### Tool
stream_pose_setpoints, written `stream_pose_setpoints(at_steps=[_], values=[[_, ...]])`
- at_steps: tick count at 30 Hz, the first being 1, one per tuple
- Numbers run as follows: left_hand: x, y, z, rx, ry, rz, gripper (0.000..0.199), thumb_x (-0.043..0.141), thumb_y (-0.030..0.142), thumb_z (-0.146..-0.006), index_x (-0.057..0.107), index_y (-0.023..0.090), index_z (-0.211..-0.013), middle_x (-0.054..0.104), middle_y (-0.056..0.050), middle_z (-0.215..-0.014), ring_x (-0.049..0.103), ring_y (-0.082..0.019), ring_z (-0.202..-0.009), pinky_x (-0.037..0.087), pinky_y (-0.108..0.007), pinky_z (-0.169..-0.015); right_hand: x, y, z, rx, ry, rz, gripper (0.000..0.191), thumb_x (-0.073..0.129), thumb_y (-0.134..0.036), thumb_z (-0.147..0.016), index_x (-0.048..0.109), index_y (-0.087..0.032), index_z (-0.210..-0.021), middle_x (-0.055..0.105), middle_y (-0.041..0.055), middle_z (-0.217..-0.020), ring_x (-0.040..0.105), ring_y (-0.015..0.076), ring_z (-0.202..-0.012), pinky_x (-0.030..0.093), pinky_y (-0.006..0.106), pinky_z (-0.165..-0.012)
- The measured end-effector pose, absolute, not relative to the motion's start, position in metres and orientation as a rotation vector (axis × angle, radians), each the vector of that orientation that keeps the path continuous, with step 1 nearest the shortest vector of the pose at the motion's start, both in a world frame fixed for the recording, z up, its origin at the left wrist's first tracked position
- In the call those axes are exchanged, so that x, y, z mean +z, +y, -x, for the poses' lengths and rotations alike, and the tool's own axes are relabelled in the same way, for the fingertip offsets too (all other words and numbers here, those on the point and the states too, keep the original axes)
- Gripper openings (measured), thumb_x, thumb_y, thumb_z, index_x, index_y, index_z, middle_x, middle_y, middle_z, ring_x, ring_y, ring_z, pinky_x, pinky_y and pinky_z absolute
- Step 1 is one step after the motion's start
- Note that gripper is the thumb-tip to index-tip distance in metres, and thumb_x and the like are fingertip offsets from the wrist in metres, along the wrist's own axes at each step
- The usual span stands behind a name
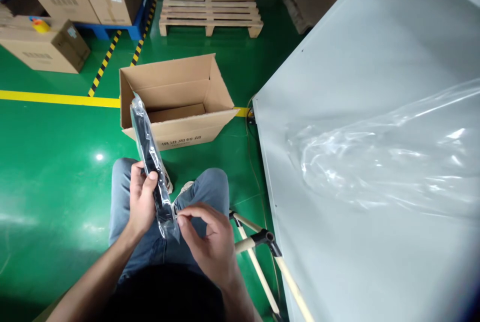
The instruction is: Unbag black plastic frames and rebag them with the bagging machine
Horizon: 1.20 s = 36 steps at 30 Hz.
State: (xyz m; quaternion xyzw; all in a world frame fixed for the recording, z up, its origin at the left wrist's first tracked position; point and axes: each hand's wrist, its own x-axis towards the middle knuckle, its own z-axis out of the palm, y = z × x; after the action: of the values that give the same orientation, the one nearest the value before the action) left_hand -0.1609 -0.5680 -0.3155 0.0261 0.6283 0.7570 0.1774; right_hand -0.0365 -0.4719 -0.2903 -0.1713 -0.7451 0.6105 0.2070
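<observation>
Bar (149,154), long and black, sits inside a clear bag (170,229), held up at a slant over the person's lap. Left hand (143,203) has it gripped around the lower half, thumb on top and fingers wrapped round the far side. Right hand (212,239) is down by the near end, thumb and index finger pinching the edge of the plastic. From this angle the bar's far end overlaps the corner of an open cardboard box (187,134) on the green floor (56,172); can't tell if they actually touch. Over on the right there's a big grey table (337,267) with a crumpled clear plastic sheet (337,162) lying on it, and a wooden pallet (183,9) sits further back.
</observation>
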Motion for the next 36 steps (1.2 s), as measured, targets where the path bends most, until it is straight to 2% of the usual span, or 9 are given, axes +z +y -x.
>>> stream_pose_setpoints(at_steps=[4,7,12,15,19,22,26,32,36], values=[[-0.321,-0.569,0.162,2.141,1.808,-0.076,0.041,0.075,0.057,-0.088,0.049,0.028,-0.102,0.062,0.007,-0.071,0.058,-0.013,-0.053,0.049,-0.023,-0.048,-0.294,-0.473,0.037,1.628,-2.094,0.468,0.004,0.072,-0.020,-0.093,0.075,-0.022,-0.094,0.078,0.0013,-0.083,0.072,0.0146,-0.074,0.058,0.026,-0.073],[-0.323,-0.570,0.162,2.134,1.815,-0.079,0.039,0.075,0.056,-0.088,0.050,0.028,-0.102,0.061,0.007,-0.072,0.058,-0.013,-0.054,0.049,-0.023,-0.048,-0.294,-0.472,0.038,1.619,-2.097,0.471,0.014,0.064,-0.017,-0.097,0.073,-0.022,-0.088,0.077,0.0015,-0.080,0.071,0.0143,-0.074,0.057,0.026,-0.074],[-0.319,-0.571,0.161,2.073,1.746,-0.040,0.038,0.075,0.055,-0.088,0.052,0.027,-0.098,0.059,0.008,-0.069,0.057,-0.012,-0.055,0.050,-0.023,-0.053,-0.295,-0.470,0.040,1.839,-2.004,0.514,0.019,0.063,-0.026,-0.099,0.071,-0.021,-0.083,0.073,0.0018,-0.078,0.068,0.0149,-0.073,0.056,0.028,-0.074],[-0.311,-0.569,0.160,2.024,1.637,0.005,0.042,0.077,0.058,-0.084,0.051,0.026,-0.092,0.060,0.008,-0.064,0.053,-0.012,-0.049,0.046,-0.021,-0.046,-0.302,-0.468,0.039,2.037,-1.897,0.557,0.022,0.066,-0.035,-0.098,0.070,-0.022,-0.080,0.070,0.0018,-0.076,0.065,0.0157,-0.073,0.055,0.029,-0.073],[-0.303,-0.572,0.167,1.842,1.434,0.026,0.056,0.068,0.075,-0.080,0.057,0.021,-0.077,0.056,0.003,-0.049,0.047,-0.014,-0.034,0.037,-0.024,-0.032,-0.311,-0.459,0.033,2.138,-1.707,0.604,0.028,0.065,-0.043,-0.100,0.068,-0.022,-0.081,0.067,0.0005,-0.071,0.065,0.0159,-0.069,0.055,0.029,-0.069],[-0.305,-0.576,0.177,1.818,1.376,0.008,0.064,0.059,0.079,-0.083,0.063,0.017,-0.070,0.058,-0.001,-0.045,0.048,-0.015,-0.030,0.037,-0.024,-0.030,-0.308,-0.453,0.029,1.956,-1.707,0.685,0.023,0.063,-0.038,-0.101,0.067,-0.023,-0.084,0.068,0.0015,-0.074,0.068,0.0169,-0.073,0.057,0.030,-0.070],[-0.313,-0.576,0.183,1.882,1.156,-0.016,0.066,0.056,0.077,-0.087,0.068,0.013,-0.074,0.060,-0.003,-0.049,0.052,-0.015,-0.034,0.040,-0.024,-0.033,-0.297,-0.468,0.033,1.667,-1.968,0.529,0.003,0.069,-0.023,-0.096,0.072,-0.024,-0.097,0.074,0.0015,-0.083,0.071,0.0157,-0.077,0.058,0.028,-0.073],[-0.305,-0.563,0.174,1.875,0.900,0.025,0.059,0.049,0.070,-0.094,0.066,0.016,-0.080,0.060,-0.003,-0.057,0.053,-0.015,-0.044,0.041,-0.024,-0.040,-0.287,-0.506,0.053,1.261,-2.105,0.373,0.015,0.079,-0.023,-0.091,0.070,-0.023,-0.104,0.074,0.0005,-0.079,0.070,0.0176,-0.075,0.057,0.032,-0.074],[-0.299,-0.557,0.170,1.883,0.929,0.000,0.059,0.051,0.073,-0.090,0.063,0.017,-0.075,0.054,-0.002,-0.056,0.048,-0.013,-0.048,0.039,-0.024,-0.044,-0.283,-0.512,0.059,1.142,-2.141,0.376,0.015,0.081,-0.026,-0.090,0.070,-0.023,-0.100,0.075,0.0014,-0.078,0.072,0.0197,-0.077,0.055,0.034,-0.075]])
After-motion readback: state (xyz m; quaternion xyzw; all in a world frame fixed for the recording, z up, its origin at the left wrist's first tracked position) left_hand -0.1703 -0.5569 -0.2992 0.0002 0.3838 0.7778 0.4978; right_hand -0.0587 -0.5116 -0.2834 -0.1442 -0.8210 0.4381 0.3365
